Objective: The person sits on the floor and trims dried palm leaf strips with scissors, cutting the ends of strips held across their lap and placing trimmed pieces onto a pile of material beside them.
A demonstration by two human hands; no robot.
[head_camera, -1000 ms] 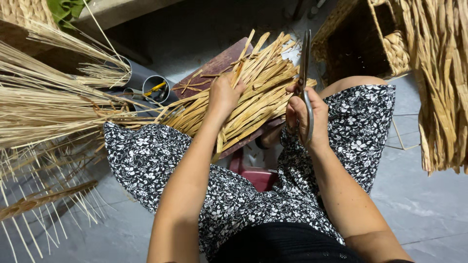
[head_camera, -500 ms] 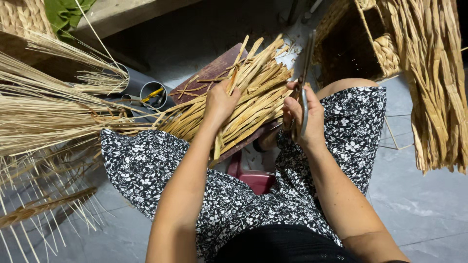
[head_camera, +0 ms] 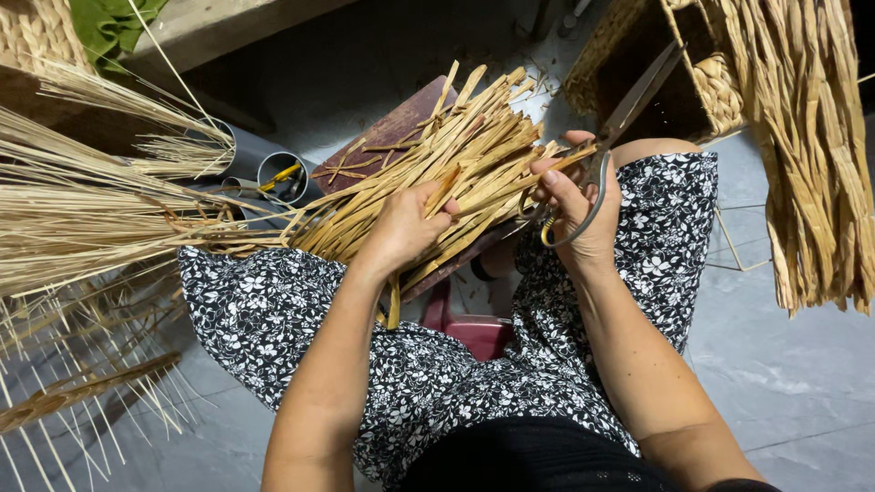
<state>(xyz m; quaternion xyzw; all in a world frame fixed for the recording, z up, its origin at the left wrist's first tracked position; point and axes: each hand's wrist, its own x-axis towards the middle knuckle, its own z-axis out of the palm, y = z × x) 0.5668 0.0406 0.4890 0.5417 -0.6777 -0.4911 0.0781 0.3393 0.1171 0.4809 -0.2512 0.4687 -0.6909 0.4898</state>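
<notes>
Swinging the scissors [head_camera: 609, 137] outward, blades now pointing to the upper right.
Right hand [head_camera: 576, 211] grips their handles; left hand [head_camera: 406, 226] stays pressed on the straw strips [head_camera: 456, 164] at centre.

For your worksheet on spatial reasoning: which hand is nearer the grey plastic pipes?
Left. The left hand presses the straw strips just right of the grey plastic pipes; the right hand, holding scissors, lies farther right.
</notes>
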